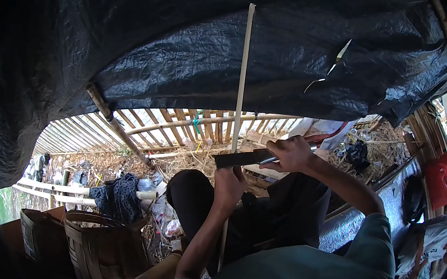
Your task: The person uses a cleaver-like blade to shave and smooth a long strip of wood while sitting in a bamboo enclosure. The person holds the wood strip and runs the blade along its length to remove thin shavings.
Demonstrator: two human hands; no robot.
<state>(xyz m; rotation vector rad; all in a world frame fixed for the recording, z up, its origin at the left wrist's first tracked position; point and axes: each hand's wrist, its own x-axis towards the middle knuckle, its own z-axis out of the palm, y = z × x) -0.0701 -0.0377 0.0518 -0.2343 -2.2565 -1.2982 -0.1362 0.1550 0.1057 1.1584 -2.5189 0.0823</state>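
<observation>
A long pale bamboo strip [241,79] rises from between my knees to high in front of me. My left hand [230,187] is closed around it, and its lower end shows again beneath the wrist. My right hand [292,155] grips the handle of a broad knife with a dark rectangular blade [235,160]. The blade lies across the strip, just above my left fist. Whether its edge cuts into the strip, I cannot tell. Both hands are above my dark-trousered legs [191,195].
A black plastic sheet [174,59] hangs overhead, with a wooden pole [106,110] under it. Woven baskets [105,251] stand at left near a rail with dark cloth [117,196]. Straw and litter cover the ground ahead. A red bag [441,180] hangs at right beside a silvery sheet [359,231].
</observation>
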